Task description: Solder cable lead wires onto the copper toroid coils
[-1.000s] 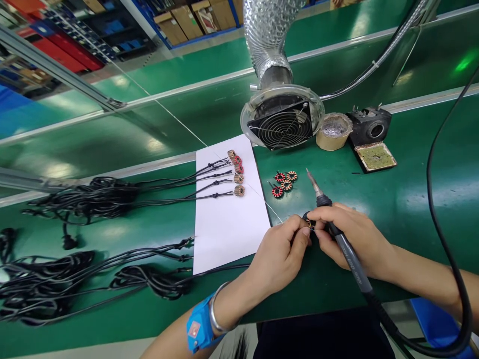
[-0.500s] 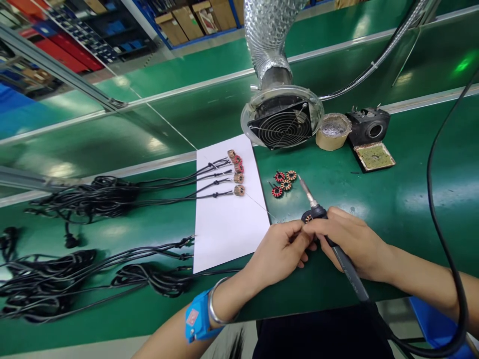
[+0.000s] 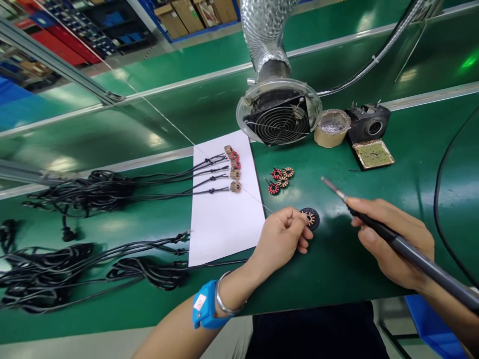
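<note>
My left hand [image 3: 282, 237] is closed in a pinch, with a thin solder wire [image 3: 258, 203] running into its fingers from the upper left. Its fingertips touch or cover the left edge of a wound ring coil [image 3: 310, 218], which lies on a black round disc [image 3: 316, 225]. My right hand [image 3: 392, 267] grips a soldering iron [image 3: 406, 251], its metal tip pointing up and left, apart from the coil. Beyond my left hand lie several small ring coils [image 3: 283, 181] with red or copper windings.
A white sheet [image 3: 224, 224] bears more coils beside black cable ends. Bundled black cables [image 3: 149, 274] spread across the left. A fume extractor fan [image 3: 280, 124] hangs over the bench's back, near a round tub [image 3: 332, 128] and an iron stand with sponge [image 3: 373, 154].
My right hand has drawn the soldering iron away to the right from the coil, uncovering the black disc. My left hand stays at the coil.
</note>
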The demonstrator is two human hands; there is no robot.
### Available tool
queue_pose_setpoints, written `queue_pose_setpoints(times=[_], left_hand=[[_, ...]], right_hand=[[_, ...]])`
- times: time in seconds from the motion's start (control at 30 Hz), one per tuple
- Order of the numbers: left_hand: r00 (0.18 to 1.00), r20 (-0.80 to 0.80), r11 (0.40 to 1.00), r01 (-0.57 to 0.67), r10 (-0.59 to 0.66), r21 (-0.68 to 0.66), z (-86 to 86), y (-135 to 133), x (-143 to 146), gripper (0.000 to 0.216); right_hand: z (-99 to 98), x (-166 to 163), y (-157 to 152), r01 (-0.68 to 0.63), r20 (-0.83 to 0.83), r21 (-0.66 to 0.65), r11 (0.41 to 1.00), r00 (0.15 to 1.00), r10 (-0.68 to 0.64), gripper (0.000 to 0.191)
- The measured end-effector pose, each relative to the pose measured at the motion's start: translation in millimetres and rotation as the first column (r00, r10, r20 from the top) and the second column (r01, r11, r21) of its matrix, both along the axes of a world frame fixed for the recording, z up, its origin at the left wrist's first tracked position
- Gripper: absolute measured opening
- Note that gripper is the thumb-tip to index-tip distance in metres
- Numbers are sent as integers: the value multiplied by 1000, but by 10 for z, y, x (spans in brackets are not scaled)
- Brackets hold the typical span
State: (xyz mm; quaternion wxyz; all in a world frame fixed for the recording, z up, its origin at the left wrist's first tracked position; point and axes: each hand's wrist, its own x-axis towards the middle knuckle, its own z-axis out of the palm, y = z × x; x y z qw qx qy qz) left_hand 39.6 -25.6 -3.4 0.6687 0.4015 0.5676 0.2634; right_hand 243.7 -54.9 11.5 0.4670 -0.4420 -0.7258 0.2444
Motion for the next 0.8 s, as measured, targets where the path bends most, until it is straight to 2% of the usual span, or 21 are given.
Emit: queue_pose_setpoints(times=[0.17, 0.37, 0.8], left_hand=[[999, -43, 999, -14, 15, 40, -8, -14, 28, 17], [998, -68, 997, 2, 3, 72, 31, -29, 33, 17], [993, -112, 995, 40, -29, 91, 26, -35, 44, 23]], right_hand=[[-65, 60, -105, 17, -49, -127, 992, 999, -23, 27], [-112, 52, -116, 78, -91, -209, 975, 991, -99, 21], [-46, 27, -81, 30, -71, -149, 988, 997, -41, 22]])
